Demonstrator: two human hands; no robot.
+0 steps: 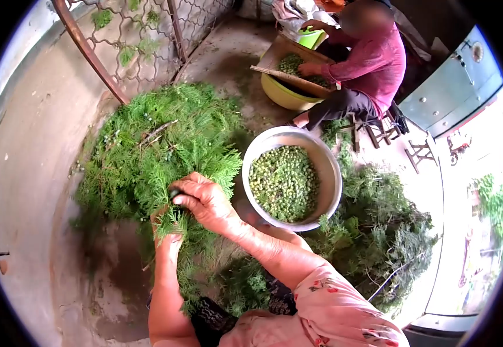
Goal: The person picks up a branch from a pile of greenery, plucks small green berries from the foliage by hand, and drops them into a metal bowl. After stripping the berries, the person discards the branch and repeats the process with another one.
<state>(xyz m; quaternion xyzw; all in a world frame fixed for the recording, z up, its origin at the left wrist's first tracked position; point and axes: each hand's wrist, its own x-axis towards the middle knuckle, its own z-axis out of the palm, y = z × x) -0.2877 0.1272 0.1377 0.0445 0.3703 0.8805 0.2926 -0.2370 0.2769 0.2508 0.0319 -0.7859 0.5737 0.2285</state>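
One sprig (174,220) pinched in L hand (168,234), prob. to steady it; R hand's (203,200) grip pinches small dark item (175,193); basin (326,179) w/in reach.

Your left hand (171,237) grips a leafy green sprig (174,221) — your right hand (205,202) pinches it too — near a metal basin (329,173) of small green berries (284,182), while another person (370,63) sits beside a yellow tub (283,93).

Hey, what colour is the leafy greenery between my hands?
The leafy greenery is bright green; the head view shows it best.
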